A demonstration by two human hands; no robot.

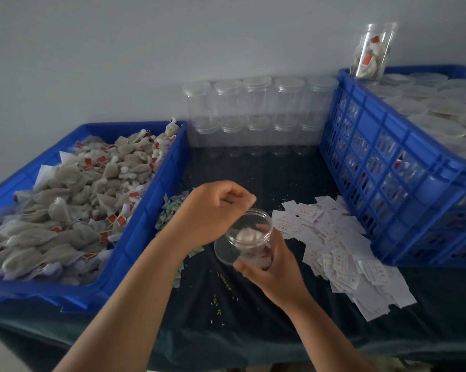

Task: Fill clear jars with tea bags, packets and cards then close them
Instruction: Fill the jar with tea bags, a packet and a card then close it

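Head view: right hand point(272, 269) grips clear jar point(249, 234); left hand point(213, 208) curled above mouth (hold indeterminate); keep jar steady.

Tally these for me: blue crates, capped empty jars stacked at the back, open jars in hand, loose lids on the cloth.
Blue crates: 2
Capped empty jars: 10, two rows of 5
Open jar in the right hand: 1
Loose lid: 1
Total: 14
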